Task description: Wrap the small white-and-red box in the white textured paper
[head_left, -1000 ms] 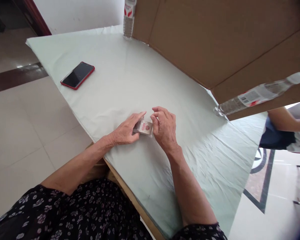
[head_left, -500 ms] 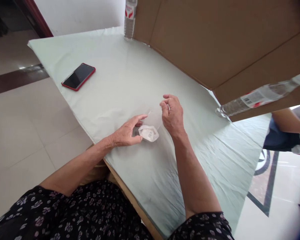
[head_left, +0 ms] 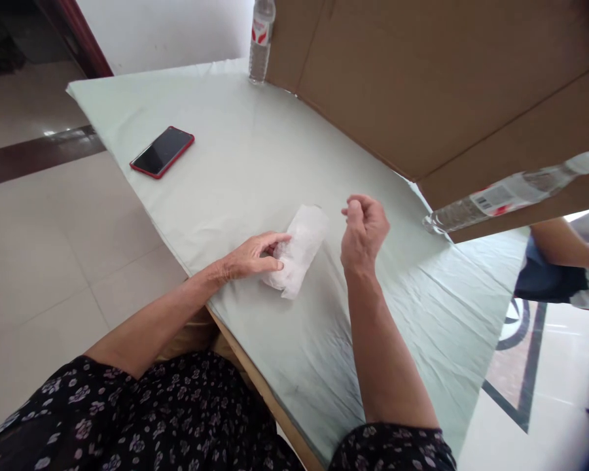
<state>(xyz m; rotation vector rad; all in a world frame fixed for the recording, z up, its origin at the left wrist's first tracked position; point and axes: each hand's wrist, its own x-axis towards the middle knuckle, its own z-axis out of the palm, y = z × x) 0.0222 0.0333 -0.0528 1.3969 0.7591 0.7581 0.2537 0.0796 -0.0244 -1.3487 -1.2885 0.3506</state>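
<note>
A thin, crinkled white sheet that looks like tissue [head_left: 302, 245] lies slanted over the pale green tablecloth, covering a small white bundle. My left hand [head_left: 255, 256] grips its left side, thumb on the near part and fingers on the far part. To the right of the sheet, and apart from it, my right hand [head_left: 366, 232] is raised above the cloth. Its fingers are curled closed against the thumb; whether anything small is between them is hidden.
A phone in a red case [head_left: 162, 152] lies at the left edge of the table. A cardboard panel [head_left: 412, 78] stands along the far side, with one water bottle [head_left: 262, 42] upright and another bottle [head_left: 508, 195] at the right. Another person's arm [head_left: 569, 243] shows beyond.
My right hand has moved right, away from the bundle. The white sheet, see-through and blurred before, now lies over the bundle. My left hand stays beside it, its thumb now on the sheet.
</note>
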